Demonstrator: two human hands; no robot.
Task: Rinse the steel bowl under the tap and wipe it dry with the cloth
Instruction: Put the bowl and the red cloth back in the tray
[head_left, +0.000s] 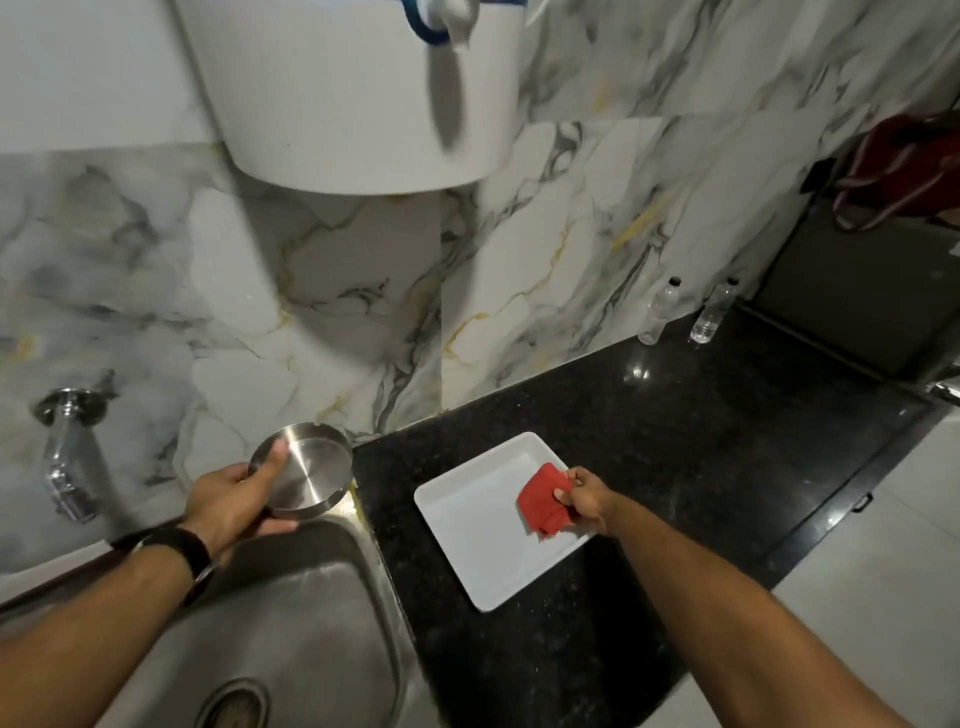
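A marble-patterned wall rises behind a black speckled worktop (701, 441), with a steel sink (291, 613) set into it on my left and a chrome tap (65, 457) sticking out of the wall above the sink's far left side. No water can be seen running from the tap.

My left hand (228, 506), a dark watch on its wrist, holds the steel bowl (306, 475) over the back rim of the sink, close to the worktop's edge. My thumb lies inside the bowl against its wall and my fingers close underneath, so the hand is clamped on the rim. The bowl is tilted, its open face turned up towards me.

My right arm reaches across the worktop to a white tray (467, 540). My right hand (584, 499) is pinched shut on a folded red cloth (545, 501), which sits at the tray's right side; I cannot tell whether it has left the tray's surface.

I judge the rinsing is finished, or nearly so, and that the drying step is starting: the bowl is away from the tap and the cloth is being gathered. The next move calls for bringing the cloth across to the bowl, keeping my left grip firm on the slippery rim, and pressing the cloth around the inside.

Two clear plastic bottles (685, 317) stand far back against the wall.
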